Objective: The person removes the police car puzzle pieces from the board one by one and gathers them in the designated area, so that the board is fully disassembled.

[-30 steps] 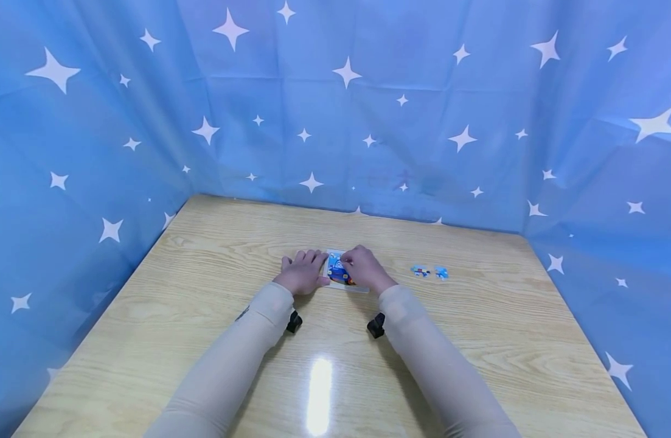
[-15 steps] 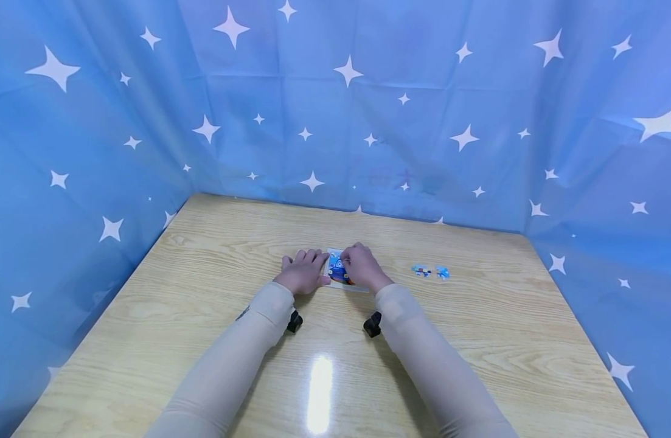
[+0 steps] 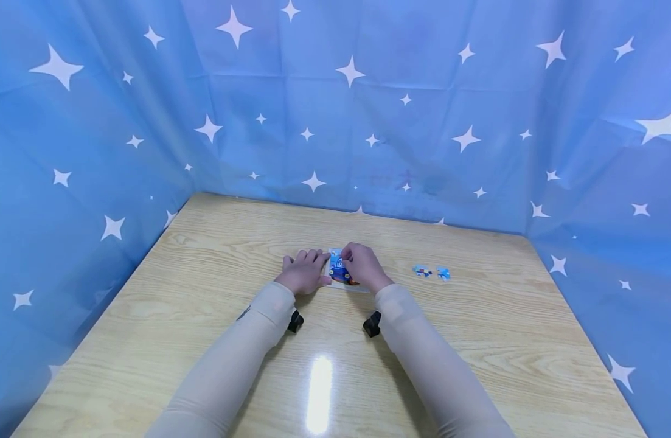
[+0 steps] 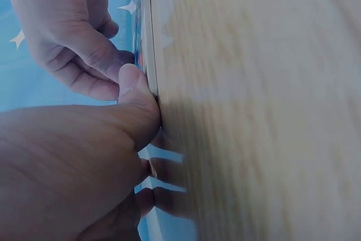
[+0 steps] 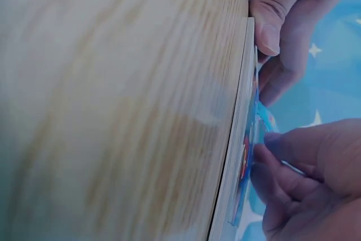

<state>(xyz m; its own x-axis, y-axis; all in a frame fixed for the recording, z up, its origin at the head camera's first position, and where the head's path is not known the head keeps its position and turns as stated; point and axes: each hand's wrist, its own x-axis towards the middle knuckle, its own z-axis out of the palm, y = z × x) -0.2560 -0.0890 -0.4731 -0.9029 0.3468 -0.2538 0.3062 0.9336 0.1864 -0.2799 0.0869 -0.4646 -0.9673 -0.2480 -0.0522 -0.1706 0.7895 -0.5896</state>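
A small puzzle board [image 3: 342,286] with a pale rim and a blue cartoon picture [image 3: 337,272] lies flat between the hands. Along its left edge rests my left hand [image 3: 303,272], fingers spread and thumb [image 4: 130,80] touching the rim. My right hand [image 3: 364,266] is bent over the board's right part and covers it. In the right wrist view, the right hand [image 5: 316,170] pinches a light-blue puzzle piece [image 5: 264,116], which stands tilted at the board's surface. Fingers hide most of that piece.
Two loose puzzle pieces, one multicoloured [image 3: 422,271] and one mostly blue [image 3: 443,274], lie on the wooden table [image 3: 477,340] to the right of the board. A blue curtain [image 3: 324,121] with white stars encloses the back and sides.
The right hand has shifted very slightly left and away from me over the board. My left hand stays in place, and the two loose pieces lie as before.
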